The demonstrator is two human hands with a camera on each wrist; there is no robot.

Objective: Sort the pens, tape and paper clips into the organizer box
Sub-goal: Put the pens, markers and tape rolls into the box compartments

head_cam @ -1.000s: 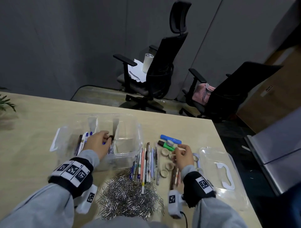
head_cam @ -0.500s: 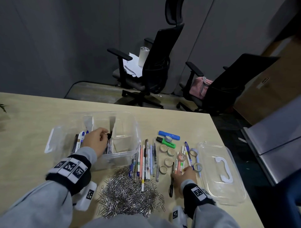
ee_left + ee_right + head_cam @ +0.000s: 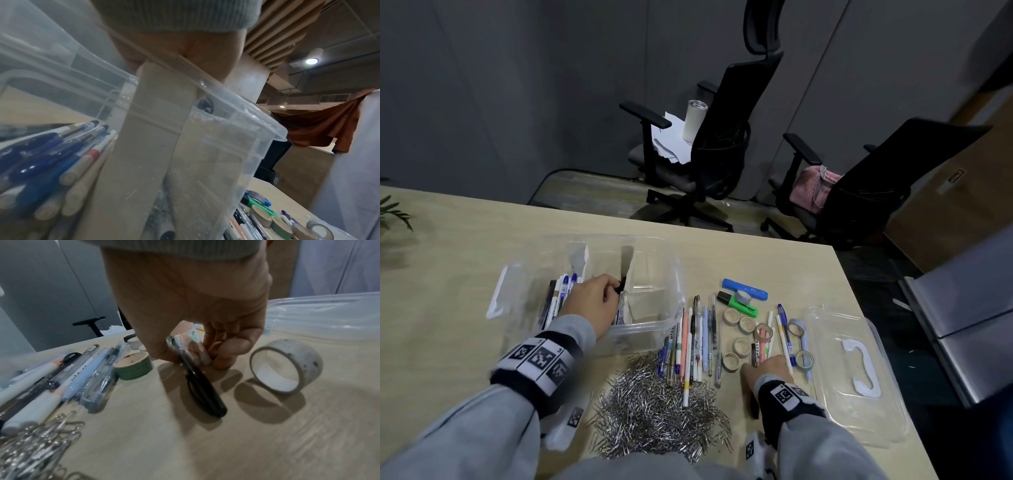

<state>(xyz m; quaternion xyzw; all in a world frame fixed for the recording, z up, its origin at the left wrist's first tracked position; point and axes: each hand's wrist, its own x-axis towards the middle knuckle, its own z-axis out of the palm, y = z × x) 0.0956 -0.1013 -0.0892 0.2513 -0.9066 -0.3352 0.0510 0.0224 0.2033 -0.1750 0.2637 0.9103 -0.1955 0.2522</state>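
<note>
On the light wooden table, a clear plastic organizer box stands left of centre, and the person's left hand reaches down into it with curled fingers pinching a small dark object at the cardboard divider; what that object is cannot be made out. Left of the divider, a batch of blue and white pens already lies in one compartment of the box. Just right of the box, a row of loose pens lies side by side on the table, their near ends overlapping a heap of silver paper clips at the near edge. Further right, several tape rolls are scattered among more pens, with a green highlighter and a blue one beyond them. The right hand is down among these, its thumb and fingers closed around a few pens, among them a black pen whose near end slants toward the camera. A grey speckled tape roll stands on its edge just beside that hand. At the table's right end lies the clear lid with its white handle.
</note>
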